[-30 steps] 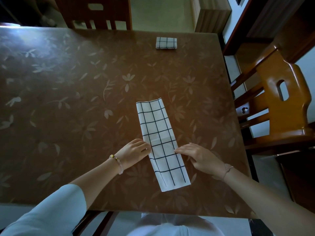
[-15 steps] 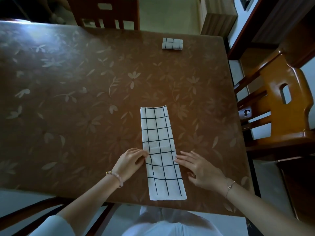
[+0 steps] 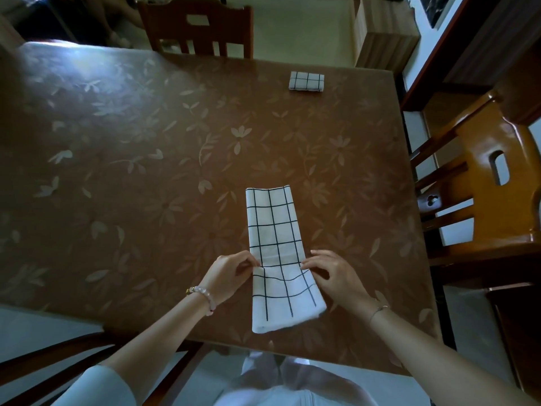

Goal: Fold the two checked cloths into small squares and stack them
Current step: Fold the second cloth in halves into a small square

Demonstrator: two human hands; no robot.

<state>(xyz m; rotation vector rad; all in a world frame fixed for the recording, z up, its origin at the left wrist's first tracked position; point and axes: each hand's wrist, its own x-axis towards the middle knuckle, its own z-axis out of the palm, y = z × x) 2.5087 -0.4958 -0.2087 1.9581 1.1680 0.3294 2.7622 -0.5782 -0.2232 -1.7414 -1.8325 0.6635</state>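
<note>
From the head view, the left hand (image 3: 227, 275) pinches the left edge of the long checked strip (image 3: 275, 230) and the right hand (image 3: 333, 275) pinches its right edge; the near end rises between the fingers while the rest lies flat beyond them on the table (image 3: 146, 171). Well beyond the fingertips, near the far edge, sits the small folded cloth (image 3: 306, 81); a beaded bracelet (image 3: 203, 293) circles the left wrist.
</note>
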